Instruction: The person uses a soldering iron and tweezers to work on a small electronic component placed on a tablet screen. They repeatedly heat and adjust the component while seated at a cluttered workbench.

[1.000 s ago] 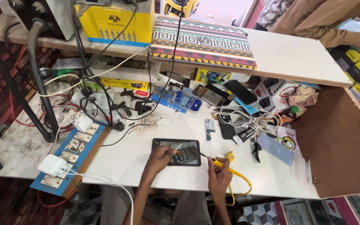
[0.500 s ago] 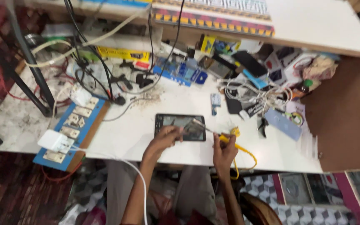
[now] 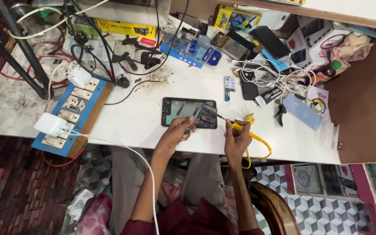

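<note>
An opened phone (image 3: 183,111) with a black frame lies flat on the white workbench (image 3: 144,126). My left hand (image 3: 177,132) pinches thin metal tweezers (image 3: 195,117) whose tips rest on the phone's right half. In my right hand (image 3: 236,137) is a soldering iron (image 3: 229,122) with a yellow handle, its metal tip angled up-left onto the same spot of the phone. A coiled yellow cable (image 3: 261,146) runs from the iron over the table's front edge.
A blue switch board (image 3: 72,115) with a white plug (image 3: 53,125) sits at the left. Tangled black cables (image 3: 109,56), a blue tool holder (image 3: 188,50), phones (image 3: 270,41), white wires (image 3: 275,78) and small boxes crowd the back. A brown panel (image 3: 366,104) borders the right.
The camera has tilted down and closer, so the back shelf has left the view. Both hands stay at the phone, the iron's tip and tweezers now meeting on its right half.
</note>
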